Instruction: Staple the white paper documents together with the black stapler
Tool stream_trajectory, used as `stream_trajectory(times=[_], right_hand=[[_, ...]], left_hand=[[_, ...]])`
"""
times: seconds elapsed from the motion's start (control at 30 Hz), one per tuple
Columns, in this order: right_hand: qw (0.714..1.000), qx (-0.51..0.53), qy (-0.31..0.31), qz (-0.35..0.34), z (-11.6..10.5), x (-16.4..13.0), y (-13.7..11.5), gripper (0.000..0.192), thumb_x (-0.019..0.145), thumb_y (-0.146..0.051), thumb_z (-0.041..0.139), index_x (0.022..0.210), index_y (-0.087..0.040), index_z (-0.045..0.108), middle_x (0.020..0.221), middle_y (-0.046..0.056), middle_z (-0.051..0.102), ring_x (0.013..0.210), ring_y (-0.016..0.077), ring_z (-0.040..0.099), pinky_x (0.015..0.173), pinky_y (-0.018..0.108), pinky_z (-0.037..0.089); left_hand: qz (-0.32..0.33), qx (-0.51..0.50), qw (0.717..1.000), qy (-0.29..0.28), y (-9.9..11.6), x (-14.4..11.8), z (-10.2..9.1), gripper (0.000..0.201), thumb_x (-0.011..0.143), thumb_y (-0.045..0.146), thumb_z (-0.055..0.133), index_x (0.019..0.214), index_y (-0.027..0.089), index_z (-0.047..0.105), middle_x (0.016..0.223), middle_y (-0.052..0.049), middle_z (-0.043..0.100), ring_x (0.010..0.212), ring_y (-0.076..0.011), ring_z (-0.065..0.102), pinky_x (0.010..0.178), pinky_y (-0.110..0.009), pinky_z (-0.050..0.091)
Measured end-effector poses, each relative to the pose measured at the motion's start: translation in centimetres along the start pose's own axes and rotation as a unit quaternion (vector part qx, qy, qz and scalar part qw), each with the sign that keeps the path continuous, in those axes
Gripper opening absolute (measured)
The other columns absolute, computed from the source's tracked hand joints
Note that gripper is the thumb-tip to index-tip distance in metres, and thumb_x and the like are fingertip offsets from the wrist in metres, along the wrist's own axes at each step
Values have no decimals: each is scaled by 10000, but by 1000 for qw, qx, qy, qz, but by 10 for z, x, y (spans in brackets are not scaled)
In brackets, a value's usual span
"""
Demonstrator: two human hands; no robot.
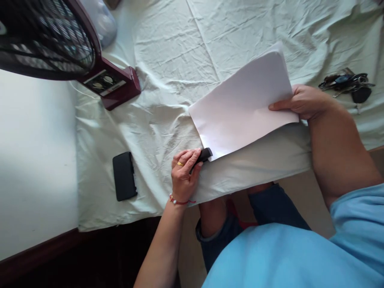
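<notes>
Seen from the head: left hand (183, 173) closed around a small black stapler (203, 156) at the near corner of the white paper sheets (241, 108) (on the sheet-covered surface (168, 68)), right hand (301, 101) pinching their far edge, black phone (124, 176) to the left.

Most of the small black object (204, 155) is hidden inside the left hand (183, 176) and under the corner of the white paper (243, 106), so its kind cannot be told. Left of the paper, the fan (51, 38) is cut off by the edge. The keys (349, 84), right of the paper, are too small to count.
</notes>
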State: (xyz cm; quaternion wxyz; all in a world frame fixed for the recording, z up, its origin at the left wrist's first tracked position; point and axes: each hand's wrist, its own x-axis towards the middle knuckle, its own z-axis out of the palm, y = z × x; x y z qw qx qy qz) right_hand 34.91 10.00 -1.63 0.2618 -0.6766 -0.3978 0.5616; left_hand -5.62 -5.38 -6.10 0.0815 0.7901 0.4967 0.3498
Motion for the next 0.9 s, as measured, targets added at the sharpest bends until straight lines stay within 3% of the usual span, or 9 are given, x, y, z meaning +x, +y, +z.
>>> stream_trajectory(times=[0.07, 0.2, 0.27, 0.4, 0.67, 0.8, 0.9], right_hand=[[1000, 9, -10, -4, -2, 2, 2, 271, 711, -144, 916, 959, -115, 813, 1109, 125, 785, 1015, 247, 750, 1079, 421, 647], [1000, 20, -14, -1, -1, 3, 3, 277, 710, -133, 917, 972, -126, 828, 1138, 112, 788, 965, 211, 738, 1067, 394, 642], [1000, 12, -5, 11, 1, 1, 0, 228, 744, -114, 898, 960, -126, 829, 1132, 107, 786, 927, 191, 730, 1104, 415, 624], [1000, -4, -3, 15, 4, -1, -3, 183, 775, -107, 890, 943, -119, 817, 1101, 104, 780, 911, 196, 726, 1111, 444, 618], [1000, 18, -9, 2, 1, 7, 4, 281, 709, -155, 932, 960, -122, 809, 1116, 121, 781, 937, 239, 740, 1076, 441, 640], [1000, 29, 8, -2, 0, 7, 5, 291, 713, -163, 931, 971, -121, 804, 1130, 115, 784, 937, 233, 739, 1119, 468, 622], [999, 29, 14, 1, 1, 6, 4, 266, 722, -159, 934, 949, -115, 802, 1098, 117, 786, 896, 220, 729, 1140, 497, 605]], left_hand=[[-11, 29, 999, -12, 0, 0, -1, 418, 1072, 276, 688, 1484, 332, 729, 1310, -73, 833, 1277, -302, 723, 1154, -531, 523], [-1, 85, 995, -56, 1, 4, -8, 443, 1069, 320, 707, 1509, 365, 709, 1330, -67, 834, 1402, -352, 686, 1329, -647, 259], [3, 95, 992, -80, 1, 6, -12, 435, 1070, 340, 706, 1504, 367, 710, 1315, -67, 839, 1425, -360, 674, 1345, -663, 212], [-25, 92, 992, -86, 3, 5, -11, 400, 1084, 365, 676, 1480, 336, 723, 1288, -84, 838, 1398, -365, 691, 1327, -682, 266], [-34, 80, 996, 10, 13, -10, 7, 447, 1088, 363, 640, 1531, 306, 669, 1343, -136, 770, 1396, -333, 684, 1280, -590, 449], [-76, 35, 993, 80, -1, 2, -5, 365, 1113, 420, 598, 1414, 265, 734, 1331, -150, 745, 1373, -314, 684, 1204, -533, 544], [-135, 51, 981, 130, -23, 20, -21, 305, 1131, 390, 566, 1209, 220, 807, 1239, -162, 770, 1266, -304, 720, 1179, -530, 546]])
